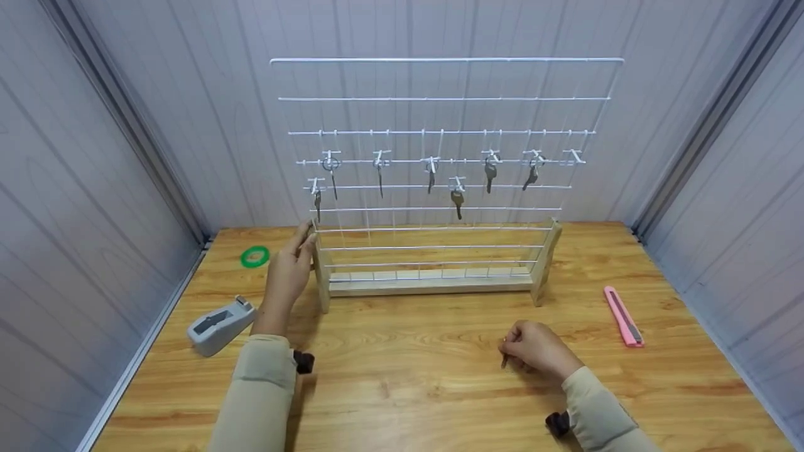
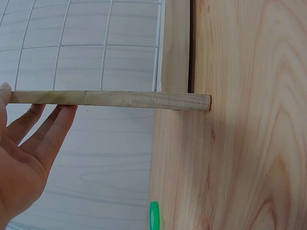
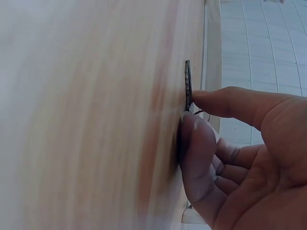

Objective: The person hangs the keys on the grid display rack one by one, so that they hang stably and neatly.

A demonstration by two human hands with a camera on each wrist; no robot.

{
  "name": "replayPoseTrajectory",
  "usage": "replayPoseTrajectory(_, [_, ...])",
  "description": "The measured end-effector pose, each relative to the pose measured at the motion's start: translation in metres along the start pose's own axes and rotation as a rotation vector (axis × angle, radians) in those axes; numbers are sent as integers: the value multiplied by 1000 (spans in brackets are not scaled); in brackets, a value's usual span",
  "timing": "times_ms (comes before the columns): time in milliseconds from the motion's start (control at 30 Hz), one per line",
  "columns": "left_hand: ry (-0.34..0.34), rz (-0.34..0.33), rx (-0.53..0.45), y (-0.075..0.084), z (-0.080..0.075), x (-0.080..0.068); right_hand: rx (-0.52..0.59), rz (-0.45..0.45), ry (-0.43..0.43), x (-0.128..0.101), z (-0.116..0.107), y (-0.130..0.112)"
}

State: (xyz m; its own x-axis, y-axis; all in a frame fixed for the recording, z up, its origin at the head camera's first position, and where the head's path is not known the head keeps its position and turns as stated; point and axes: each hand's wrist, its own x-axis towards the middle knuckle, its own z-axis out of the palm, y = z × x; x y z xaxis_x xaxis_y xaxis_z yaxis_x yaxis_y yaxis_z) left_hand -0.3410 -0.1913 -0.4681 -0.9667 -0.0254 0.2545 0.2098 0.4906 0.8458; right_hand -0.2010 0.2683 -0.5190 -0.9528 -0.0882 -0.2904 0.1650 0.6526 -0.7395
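Key (image 1: 504, 359) sits flat on the bench (image 1: 440, 389), front-right of centre, w/ our right hand (image 1: 537, 348) curled over it, thumb and forefinger nipping its edge; the right wrist view shows the key (image 3: 187, 91) edge-on against the wood w/ fingertips (image 3: 194, 139) on either side of it. We judge we're at the pick-up step: the pinch is on but the key hasn't left the bench yet. Our left hand (image 1: 289, 270) is spread, fingers straight, resting against the left wooden post of the rack (image 1: 440, 188), approx. steadying it; the left wrist view shows straight fingers (image 2: 45, 129) behind the post. Next move calls for lifting the key clean, turning it so its hole faces a hook, and reaching to a bare one, e.g. the far-right hook (image 1: 573, 157), w/o knocking the grid. Count: 7 keys hanging, 1 under the hand; 8 hooks as far as we can tell, 1 bare; 1 green tape roll (image 1: 255, 256), 1 grey tape dispenser (image 1: 221, 324), 1 pink cutter (image 1: 622, 316).
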Motion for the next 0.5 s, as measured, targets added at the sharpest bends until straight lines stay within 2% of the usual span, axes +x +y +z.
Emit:
replayPoseTrajectory(167, [2,-5,-11,0,0,0,-48,-1,27,1,1,-1])
replayPoseTrajectory(333, [-1,-3,-9,0,1,0,-40,2,18,1,1,0])
replayPoseTrajectory(500, [-9,9,-3,0,0,-1,-127,-72,74,-2,1,0])
